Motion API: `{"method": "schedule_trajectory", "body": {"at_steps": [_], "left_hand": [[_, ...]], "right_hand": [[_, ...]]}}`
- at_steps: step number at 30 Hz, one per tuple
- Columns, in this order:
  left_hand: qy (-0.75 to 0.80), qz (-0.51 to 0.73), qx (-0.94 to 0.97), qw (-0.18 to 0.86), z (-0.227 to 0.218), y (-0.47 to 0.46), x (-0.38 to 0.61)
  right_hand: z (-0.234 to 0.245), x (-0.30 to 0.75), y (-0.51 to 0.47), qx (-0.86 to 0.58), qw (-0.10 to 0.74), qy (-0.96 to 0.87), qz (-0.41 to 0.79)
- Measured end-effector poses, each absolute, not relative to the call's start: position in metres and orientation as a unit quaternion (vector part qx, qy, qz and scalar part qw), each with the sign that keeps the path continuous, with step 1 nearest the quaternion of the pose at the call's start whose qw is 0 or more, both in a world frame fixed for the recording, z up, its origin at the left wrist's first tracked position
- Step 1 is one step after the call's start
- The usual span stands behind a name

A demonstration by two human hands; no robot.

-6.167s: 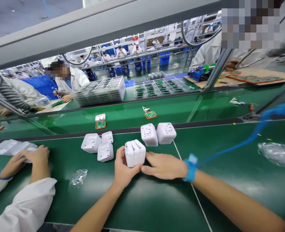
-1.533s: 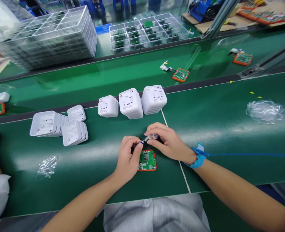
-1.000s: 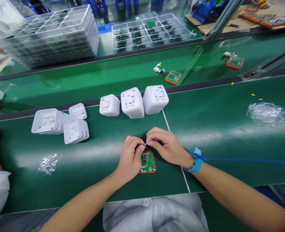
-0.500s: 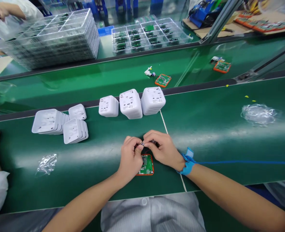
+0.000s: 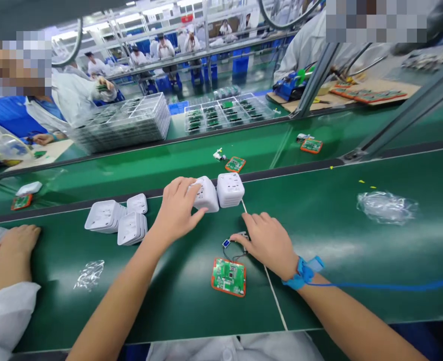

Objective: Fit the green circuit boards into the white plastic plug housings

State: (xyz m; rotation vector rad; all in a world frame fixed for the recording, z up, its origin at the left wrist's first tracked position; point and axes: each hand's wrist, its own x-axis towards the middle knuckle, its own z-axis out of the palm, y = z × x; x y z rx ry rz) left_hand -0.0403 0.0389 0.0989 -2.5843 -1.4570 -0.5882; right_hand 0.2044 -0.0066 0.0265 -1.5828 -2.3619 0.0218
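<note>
My left hand (image 5: 180, 208) reaches over the white plastic covers, thumb and fingers apart around the near side of one cover stack (image 5: 207, 194); whether it touches them I cannot tell. Another stack of white covers (image 5: 231, 190) stands just right of it. My right hand (image 5: 268, 245), with a blue wrist strap (image 5: 303, 273), hovers over the belt, its thumb stretched out beside a small light-coloured part (image 5: 242, 235). Below lies a green circuit board (image 5: 229, 277) in an orange frame. Dark wires lead from it to a small blue component (image 5: 226, 243).
Nested white covers (image 5: 104, 216) stand at left, near a crumpled clear bag (image 5: 89, 275). Another clear bag (image 5: 387, 206) lies right. Behind the rail are framed boards (image 5: 235, 164) and divided clear trays (image 5: 225, 113). A co-worker's hand (image 5: 20, 245) rests at far left.
My hands have parted: the left moved up and left to the white covers, the right moved slightly right. The wired parts now lie above the circuit board. The view has tilted up.
</note>
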Motion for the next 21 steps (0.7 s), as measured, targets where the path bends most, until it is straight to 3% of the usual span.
{"method": "schedule_trajectory", "body": {"at_steps": [4, 9, 13, 17, 21], "left_hand": [[-0.486, -0.149, -0.861, 0.025, 0.098, 0.059, -0.046], [-0.467, -0.315, -0.826, -0.025, 0.094, 0.037, -0.060], [-0.451, -0.420, -0.759, -0.211, 0.079, -0.006, -0.063], [-0.481, -0.378, -0.672, -0.417, 0.049, -0.038, -0.051], [-0.506, -0.328, -0.643, -0.472, 0.030, -0.040, -0.038]], "right_hand": [[0.022, 0.200, -0.016, -0.534, 0.131, -0.834, 0.041], [0.015, 0.200, -0.011, -0.494, 0.230, -0.832, 0.109], [0.018, 0.199, -0.009, -0.354, 0.333, -0.871, 0.069], [0.027, 0.188, -0.015, -0.220, 0.330, -0.917, -0.047], [0.030, 0.178, -0.017, -0.167, 0.332, -0.925, -0.082]]}}
